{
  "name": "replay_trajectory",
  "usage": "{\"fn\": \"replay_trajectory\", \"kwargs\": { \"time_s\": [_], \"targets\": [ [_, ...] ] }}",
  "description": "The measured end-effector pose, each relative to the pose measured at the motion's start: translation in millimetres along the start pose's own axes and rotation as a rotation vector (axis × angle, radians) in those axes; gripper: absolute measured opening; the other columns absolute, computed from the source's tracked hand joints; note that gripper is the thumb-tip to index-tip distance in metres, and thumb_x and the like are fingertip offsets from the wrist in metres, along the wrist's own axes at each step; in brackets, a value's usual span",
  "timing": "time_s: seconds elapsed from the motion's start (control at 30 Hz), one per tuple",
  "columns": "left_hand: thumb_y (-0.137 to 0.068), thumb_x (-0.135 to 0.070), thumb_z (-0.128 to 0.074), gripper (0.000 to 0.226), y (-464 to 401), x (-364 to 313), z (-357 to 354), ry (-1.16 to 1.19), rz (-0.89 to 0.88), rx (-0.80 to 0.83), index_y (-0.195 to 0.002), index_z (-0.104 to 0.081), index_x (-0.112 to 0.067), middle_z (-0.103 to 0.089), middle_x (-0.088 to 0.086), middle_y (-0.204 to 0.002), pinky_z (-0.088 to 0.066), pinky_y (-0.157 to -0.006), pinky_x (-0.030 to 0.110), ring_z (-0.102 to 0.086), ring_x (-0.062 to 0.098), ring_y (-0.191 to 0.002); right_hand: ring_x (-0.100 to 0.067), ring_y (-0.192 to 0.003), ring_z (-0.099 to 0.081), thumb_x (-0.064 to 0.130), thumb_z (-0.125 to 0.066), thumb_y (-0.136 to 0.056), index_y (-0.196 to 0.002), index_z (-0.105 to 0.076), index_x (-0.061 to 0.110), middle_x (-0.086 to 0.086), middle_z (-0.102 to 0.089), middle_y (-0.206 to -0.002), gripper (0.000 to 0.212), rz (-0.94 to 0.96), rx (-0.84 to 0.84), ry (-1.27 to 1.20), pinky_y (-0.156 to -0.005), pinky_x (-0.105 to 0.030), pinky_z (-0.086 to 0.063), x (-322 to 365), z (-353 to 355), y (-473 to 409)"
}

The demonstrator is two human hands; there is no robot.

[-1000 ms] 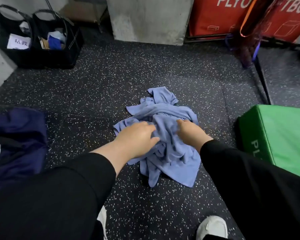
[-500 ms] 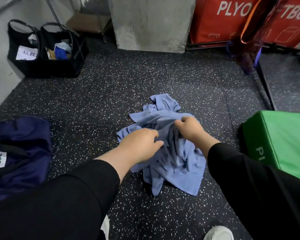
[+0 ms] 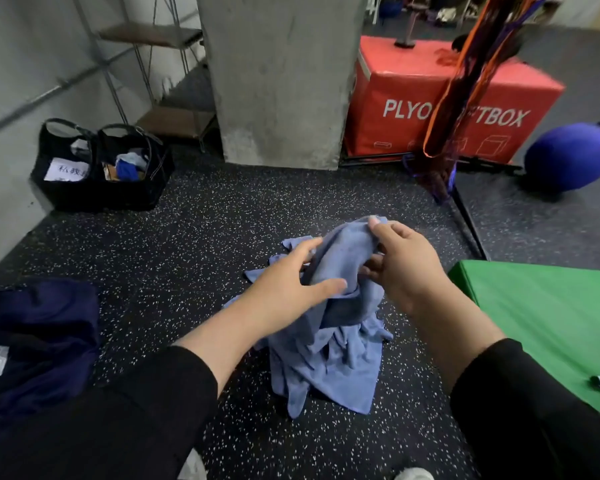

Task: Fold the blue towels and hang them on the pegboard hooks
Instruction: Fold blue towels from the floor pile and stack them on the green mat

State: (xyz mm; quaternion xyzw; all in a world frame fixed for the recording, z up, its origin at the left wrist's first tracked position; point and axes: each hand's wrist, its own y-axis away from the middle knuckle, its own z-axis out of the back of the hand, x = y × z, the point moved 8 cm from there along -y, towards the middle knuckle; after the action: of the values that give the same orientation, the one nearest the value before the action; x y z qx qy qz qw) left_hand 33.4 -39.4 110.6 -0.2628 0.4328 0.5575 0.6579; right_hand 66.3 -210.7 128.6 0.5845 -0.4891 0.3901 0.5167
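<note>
My right hand [image 3: 400,268] pinches one blue towel [image 3: 340,258] up to separate it from the pile [image 3: 326,368] below; my left hand [image 3: 288,289], fingers spread, steadies it.

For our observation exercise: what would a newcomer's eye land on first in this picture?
First, the blue towels, crumpled mid-floor, with the right hand pinching one end up and the left hand touching beside it. Next, the red plyo box behind and the green box at right.

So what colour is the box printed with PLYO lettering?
Red plyo box with white lettering; head view.
</note>
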Motion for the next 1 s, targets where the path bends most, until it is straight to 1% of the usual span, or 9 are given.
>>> {"fn": "replay_trajectory", "kwargs": {
  "time_s": [0.07,0.17,0.23,0.3,0.5,0.63,0.73,0.87,1.0],
  "targets": [
    [-0.091,-0.042,-0.069,0.029,8,-7,-5,-0.212,-0.067,-0.018,-0.101,-0.063,-0.016,-0.063,-0.004,-0.099,-0.046,-0.081,0.034,-0.058,0.012,-0.087,-0.019,-0.058,-0.062,0.030,-0.058,-0.102,-0.087,-0.055,0.017,-0.007,-0.057,-0.078,0.020,-0.036,0.001,-0.003,-0.057,-0.031,-0.053,-5,3,10],
    [-0.101,-0.029,-0.058,0.033,12,-7,-5,-0.234,-0.050,-0.061,-0.073,-0.047,-0.015,-0.048,0.002,-0.070,-0.028,-0.056,0.028,-0.040,0.013,-0.061,-0.024,-0.066,-0.065,0.030,-0.058,-0.102,-0.090,-0.055,0.016,-0.011,-0.059,-0.084,0.019,-0.057,-0.001,-0.002,-0.063,-0.033,-0.056,-6,3,18],
    [-0.102,-0.034,-0.054,0.032,8,-5,7,-0.081,-0.020,-0.133,-0.075,-0.047,-0.017,-0.047,-0.001,-0.066,-0.034,-0.055,0.027,-0.039,0.011,-0.057,-0.028,-0.076,-0.067,0.030,-0.057,-0.103,-0.095,-0.057,0.013,-0.012,-0.062,-0.089,0.018,-0.076,-0.027,0.021,-0.069,-0.037,-0.060,-10,6,21],
    [-0.096,-0.046,-0.054,0.040,3,-3,25,0.092,-0.006,-0.249,-0.079,-0.050,-0.011,-0.051,0.003,-0.069,-0.050,-0.067,0.038,-0.047,0.014,-0.064,-0.026,-0.086,-0.072,0.033,-0.058,-0.102,-0.105,-0.063,0.012,-0.012,-0.069,-0.099,0.022,-0.081,-0.008,0.182,-0.081,-0.044,-0.061,-16,6,21],
    [-0.103,-0.039,-0.053,0.037,-4,2,30,0.219,0.034,-0.295,-0.087,-0.057,-0.006,-0.042,-0.004,-0.067,-0.032,-0.060,0.032,-0.034,0.010,-0.060,-0.006,-0.108,-0.067,0.036,-0.081,-0.084,-0.140,-0.054,0.027,0.007,-0.070,-0.119,0.063,0.032,0.275,0.642,-0.097,-0.035,-0.055,-32,-33,17],
    [-0.101,-0.037,-0.059,0.027,-12,7,23,0.404,0.043,-0.242,-0.080,-0.062,-0.020,-0.052,-0.004,-0.069,-0.039,-0.065,0.034,-0.044,0.011,-0.066,-0.013,-0.074,-0.061,0.044,-0.076,-0.084,-0.112,-0.063,0.024,0.000,-0.069,-0.085,0.037,0.198,0.280,0.830,-0.073,-0.039,-0.051,-38,-58,15],
    [-0.102,-0.017,-0.059,0.009,-13,7,12,0.574,0.077,-0.108,-0.100,-0.068,-0.015,-0.066,-0.002,-0.081,-0.049,-0.071,0.032,-0.059,0.009,-0.072,-0.013,-0.058,-0.043,0.031,-0.062,-0.095,-0.088,-0.060,0.013,0.002,-0.054,-0.064,0.020,0.285,0.154,0.905,-0.059,-0.037,-0.037,-32,-57,10],
    [-0.096,-0.006,-0.066,0.024,-13,15,8,0.572,0.129,-0.061,-0.120,-0.064,-0.010,-0.072,0.005,-0.103,-0.058,-0.088,0.037,-0.071,0.014,-0.092,-0.017,-0.062,-0.049,0.024,-0.049,-0.101,-0.095,-0.062,0.013,-0.003,-0.063,-0.072,0.018,0.223,0.139,0.946,-0.059,-0.037,-0.041,-34,-49,4],
    [-0.092,-0.014,-0.074,0.026,-8,26,-3,0.409,0.244,0.046,-0.115,-0.064,-0.015,-0.070,0.010,-0.115,-0.058,-0.091,0.042,-0.070,0.019,-0.099,-0.017,-0.067,-0.052,0.024,-0.043,-0.106,-0.100,-0.058,0.012,-0.007,-0.063,-0.079,0.020,0.245,0.070,0.864,-0.059,-0.029,-0.039,-25,-38,6]
  ]
}}
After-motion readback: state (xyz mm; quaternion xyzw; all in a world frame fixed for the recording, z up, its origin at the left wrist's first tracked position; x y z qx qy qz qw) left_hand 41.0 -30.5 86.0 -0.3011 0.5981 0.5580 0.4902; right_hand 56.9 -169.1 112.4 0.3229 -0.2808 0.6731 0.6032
